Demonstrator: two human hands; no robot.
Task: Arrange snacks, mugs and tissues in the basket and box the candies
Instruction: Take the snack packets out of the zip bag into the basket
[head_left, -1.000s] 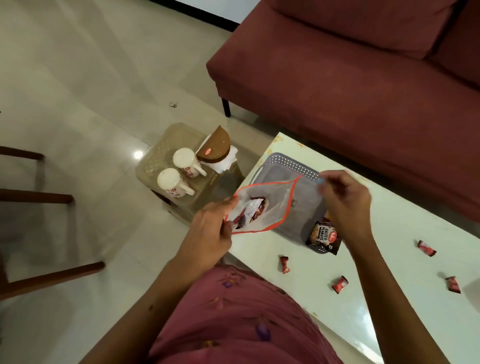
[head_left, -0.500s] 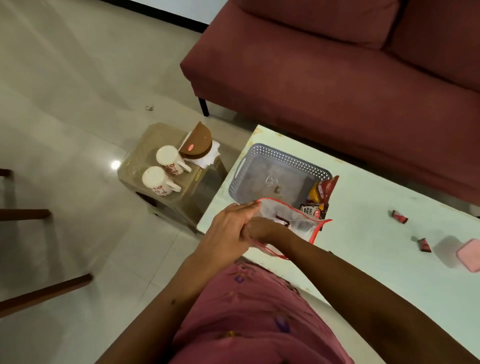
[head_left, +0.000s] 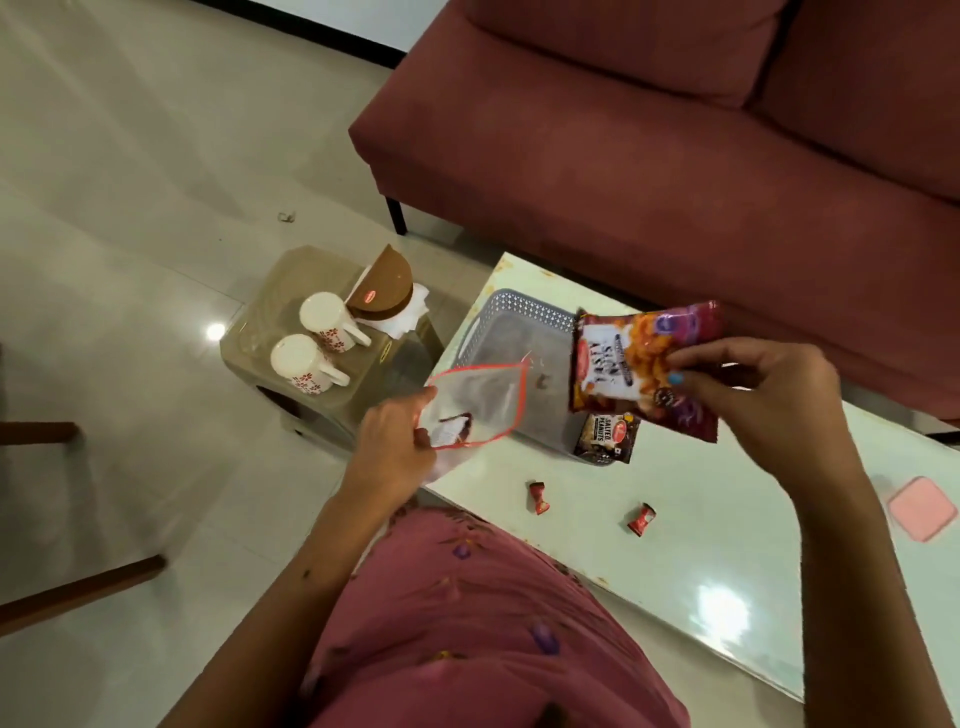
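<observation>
My left hand (head_left: 395, 441) grips a clear zip bag (head_left: 483, 400) with a red rim, and one small packet still shows inside it. My right hand (head_left: 753, 400) holds a red snack packet (head_left: 623, 364) above the right end of the grey basket (head_left: 514, 312). A salted peanuts packet (head_left: 608, 436) leans in the basket's near right corner. Two red wrapped candies (head_left: 537, 498) (head_left: 641, 518) lie on the pale table (head_left: 727, 545). Two white mugs (head_left: 324, 319) (head_left: 298, 364) and a brown tissue holder (head_left: 382, 286) stand on a low stool to the left.
A pink box (head_left: 922, 508) sits at the table's right edge. A dark red sofa (head_left: 675, 130) runs along the table's far side. Wooden chair legs (head_left: 78, 592) stick out at the left over the tiled floor.
My right hand has come out of the zip bag holding the red snack packet and lifted it to the right over the basket. My left hand keeps the bag open.
</observation>
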